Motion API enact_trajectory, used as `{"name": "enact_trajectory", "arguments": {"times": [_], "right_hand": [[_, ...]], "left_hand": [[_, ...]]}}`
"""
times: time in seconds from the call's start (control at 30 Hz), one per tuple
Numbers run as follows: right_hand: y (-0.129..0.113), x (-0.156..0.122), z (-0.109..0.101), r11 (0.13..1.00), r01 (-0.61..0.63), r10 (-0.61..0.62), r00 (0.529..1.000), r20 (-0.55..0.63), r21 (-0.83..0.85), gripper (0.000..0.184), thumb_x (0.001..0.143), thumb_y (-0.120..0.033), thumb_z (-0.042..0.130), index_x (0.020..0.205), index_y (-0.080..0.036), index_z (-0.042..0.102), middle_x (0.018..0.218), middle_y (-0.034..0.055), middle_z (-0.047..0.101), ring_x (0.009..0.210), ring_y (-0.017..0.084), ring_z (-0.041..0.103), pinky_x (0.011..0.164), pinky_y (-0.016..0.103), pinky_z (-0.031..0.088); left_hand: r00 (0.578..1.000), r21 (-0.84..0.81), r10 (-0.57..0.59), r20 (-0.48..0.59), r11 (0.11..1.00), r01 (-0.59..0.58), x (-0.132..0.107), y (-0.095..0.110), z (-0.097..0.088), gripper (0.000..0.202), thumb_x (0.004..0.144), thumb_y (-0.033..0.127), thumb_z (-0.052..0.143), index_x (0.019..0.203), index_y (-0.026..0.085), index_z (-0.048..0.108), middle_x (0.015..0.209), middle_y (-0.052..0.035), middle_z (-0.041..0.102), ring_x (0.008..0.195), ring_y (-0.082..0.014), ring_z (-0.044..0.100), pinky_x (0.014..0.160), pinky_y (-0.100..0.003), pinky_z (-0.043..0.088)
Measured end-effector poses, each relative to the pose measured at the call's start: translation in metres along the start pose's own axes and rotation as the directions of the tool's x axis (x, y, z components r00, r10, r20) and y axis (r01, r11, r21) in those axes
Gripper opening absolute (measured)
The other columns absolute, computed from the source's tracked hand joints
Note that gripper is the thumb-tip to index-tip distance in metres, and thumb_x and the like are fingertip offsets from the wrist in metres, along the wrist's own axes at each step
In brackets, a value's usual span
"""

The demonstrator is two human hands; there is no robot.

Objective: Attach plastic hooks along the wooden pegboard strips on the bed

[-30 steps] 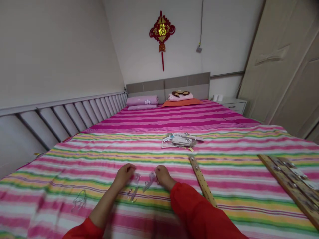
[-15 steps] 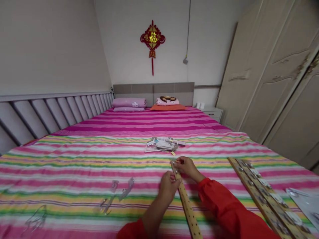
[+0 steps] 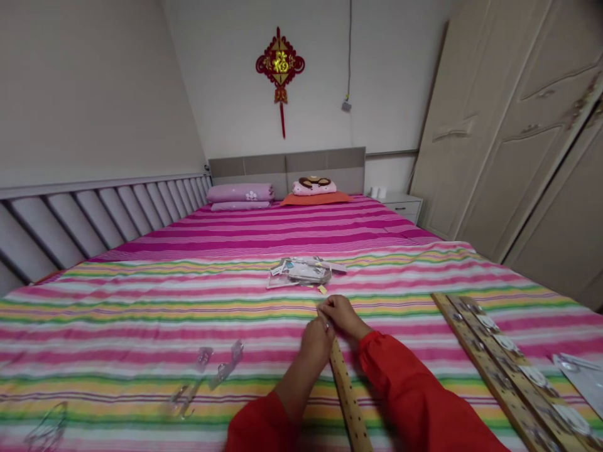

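A long wooden strip with a row of holes (image 3: 347, 398) lies on the striped bedsheet (image 3: 117, 314) and runs toward me. Both my hands meet at its far end. My left hand (image 3: 316, 342) is closed, fingers pinched on a small metal piece at the strip's tip. My right hand (image 3: 340, 314) is curled over the same end, fingers closed; what it holds is hidden. Both arms wear red sleeves. Small clear plastic bags (image 3: 221, 367) lie on the sheet left of my hands.
A pile of packets (image 3: 301, 273) sits on the bed beyond my hands. Two more wooden strips with metal fittings (image 3: 499, 358) lie at the right, with a clear packet (image 3: 579, 376) beside them. Pillows (image 3: 242, 194) are at the headboard, a wardrobe (image 3: 518, 138) at the right.
My hands left the clear bags at the left and moved right to the far end of the wooden strip. The bags stay on the sheet. The view has turned right.
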State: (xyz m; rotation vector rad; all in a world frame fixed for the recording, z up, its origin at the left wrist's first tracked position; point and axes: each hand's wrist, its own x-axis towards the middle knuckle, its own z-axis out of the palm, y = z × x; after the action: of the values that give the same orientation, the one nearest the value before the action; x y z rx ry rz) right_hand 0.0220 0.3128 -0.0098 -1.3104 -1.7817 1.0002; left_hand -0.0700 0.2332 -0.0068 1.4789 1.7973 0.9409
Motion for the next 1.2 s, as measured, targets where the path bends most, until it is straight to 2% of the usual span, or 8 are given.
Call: {"name": "enact_trajectory", "arguments": {"times": [0.1,0.23,0.47,0.63,0.8,0.97,1.1,1.2], "right_hand": [[0.004,0.011,0.003,0.99,-0.131,0.129,0.99,0.05,0.047,0.013,0.082,-0.025,0.062,0.077,-0.013,0.064,0.077,0.0004,0.065,0.073,0.016,0.061,0.067,0.029,0.049],[0.007,0.022,0.008,0.935,-0.308,0.294,0.95,0.101,0.175,0.03,0.089,-0.033,0.055,0.114,-0.017,0.055,0.115,0.0072,0.059,0.094,0.02,0.061,0.079,0.04,0.052],[0.014,0.017,0.006,0.769,-0.395,0.404,0.91,0.097,0.503,0.028,0.089,-0.033,0.055,0.111,-0.015,0.056,0.106,0.0061,0.062,0.086,0.017,0.063,0.073,0.036,0.054],[0.006,0.006,-0.003,0.675,-0.231,0.334,0.943,-0.011,0.701,0.025,0.085,-0.029,0.056,0.064,-0.016,0.053,0.05,-0.0039,0.055,0.039,0.007,0.049,0.04,0.018,0.041],[-0.033,-0.004,0.001,0.627,-0.19,0.196,0.977,0.082,0.755,0.017,0.068,-0.026,0.072,0.063,-0.016,0.059,0.055,0.0016,0.064,0.044,0.009,0.056,0.041,0.018,0.044],[-0.082,-0.023,0.053,0.685,-0.221,0.052,0.965,0.255,0.694,0.018,0.058,-0.027,0.076,0.069,-0.014,0.068,0.067,0.0068,0.071,0.055,0.014,0.063,0.047,0.022,0.045],[-0.106,-0.039,0.115,0.763,-0.156,-0.012,0.967,0.255,0.627,0.011,0.054,-0.023,0.075,0.059,-0.015,0.07,0.049,-0.0014,0.063,0.044,0.009,0.051,0.046,0.021,0.039],[-0.114,-0.046,0.157,0.816,-0.116,-0.024,0.972,0.234,0.567,0.008,0.049,-0.018,0.073,0.048,-0.016,0.065,0.047,-0.0027,0.061,0.046,0.01,0.051,0.049,0.023,0.039]], "left_hand": [[0.996,-0.063,-0.086,0.03,0.994,0.088,0.01,-0.003,-0.002,0.015,0.074,0.019,0.056,0.06,0.018,0.052,0.064,-0.0063,0.062,0.073,-0.0204,0.059,0.064,-0.028,0.037],[0.973,-0.236,-0.197,0.124,0.946,0.221,0.019,-0.012,-0.005,0.022,0.08,0.027,0.047,0.059,0.019,0.05,0.048,0.0004,0.053,0.052,-0.0144,0.053,0.053,-0.025,0.035],[0.949,-0.564,-0.198,0.245,0.767,0.305,0.006,-0.009,-0.027,0.022,0.074,0.035,0.054,0.067,0.015,0.052,0.061,0.0012,0.058,0.048,-0.006,0.051,0.046,-0.018,0.03],[0.963,-0.769,-0.156,0.219,0.58,0.269,-0.008,-0.017,-0.098,0.026,0.06,0.026,0.078,0.079,0.012,0.066,0.056,0.0044,0.056,0.045,-0.0005,0.044,0.045,-0.012,0.034],[0.964,-0.777,-0.261,0.055,0.595,0.205,-0.03,-0.06,-0.208,0.026,0.056,0.014,0.08,0.08,0.014,0.07,0.068,-0.0022,0.069,0.054,-0.0065,0.06,0.053,-0.014,0.049],[0.893,-0.646,-0.371,-0.253,0.752,0.129,-0.057,-0.131,-0.272,0.034,0.043,0.02,0.085,0.073,0.015,0.071,0.075,-0.0058,0.074,0.071,-0.0178,0.069,0.069,-0.024,0.055],[0.884,-0.404,-0.269,-0.382,0.909,0.102,-0.07,-0.178,-0.284,0.042,0.042,0.04,0.083,0.074,0.015,0.073,0.078,-0.0073,0.075,0.08,-0.0255,0.069,0.08,-0.035,0.053],[0.892,-0.254,-0.172,-0.418,0.965,0.068,-0.069,-0.195,-0.283,0.041,0.044,0.046,0.079,0.071,0.016,0.073,0.077,-0.0077,0.075,0.082,-0.028,0.068,0.082,-0.037,0.051]]}}
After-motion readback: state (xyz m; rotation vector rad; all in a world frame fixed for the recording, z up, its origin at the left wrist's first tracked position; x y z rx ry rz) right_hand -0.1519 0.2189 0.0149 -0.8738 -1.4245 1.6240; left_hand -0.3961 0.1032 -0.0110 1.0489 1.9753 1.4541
